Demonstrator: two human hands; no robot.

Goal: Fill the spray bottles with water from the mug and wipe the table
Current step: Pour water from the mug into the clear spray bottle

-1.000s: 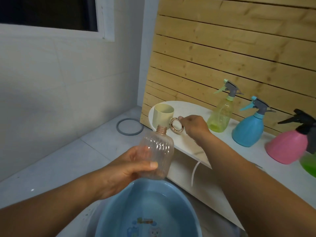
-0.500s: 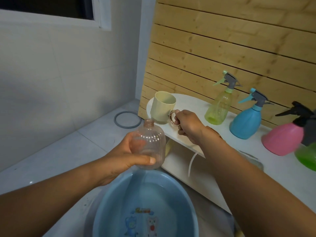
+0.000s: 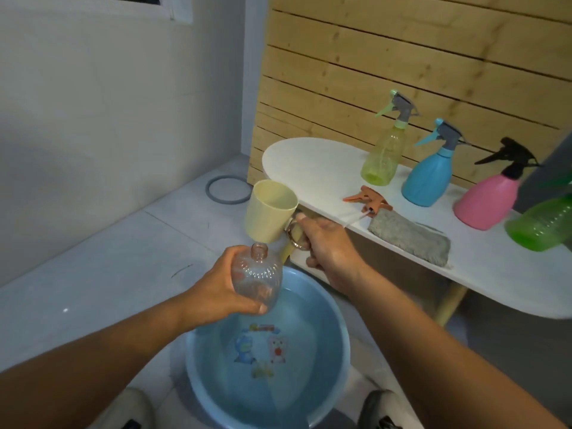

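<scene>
My left hand (image 3: pixel 216 291) grips a clear, capless spray bottle (image 3: pixel 258 275) upright above the blue basin (image 3: pixel 328 360). My right hand (image 3: pixel 325 246) holds the pale yellow mug (image 3: pixel 270 209) by its ring handle, just above and behind the bottle's neck, off the table's edge. The bottle's orange spray head (image 3: pixel 370 202) with its tube lies on the white table (image 3: pixel 309 159). A grey cloth (image 3: pixel 408 238) lies on the table beside it.
Yellow-green (image 3: pixel 383 156), blue (image 3: pixel 430 178), pink (image 3: pixel 486 201) and green (image 3: pixel 541 227) spray bottles stand along the table's back by a wooden slat wall. A grey ring (image 3: pixel 227 190) lies on the tiled floor. My shoes show beside the basin.
My right hand has lifted the mug off the table and brought it out over the bottle's neck. My left hand has kept the bottle above the basin.
</scene>
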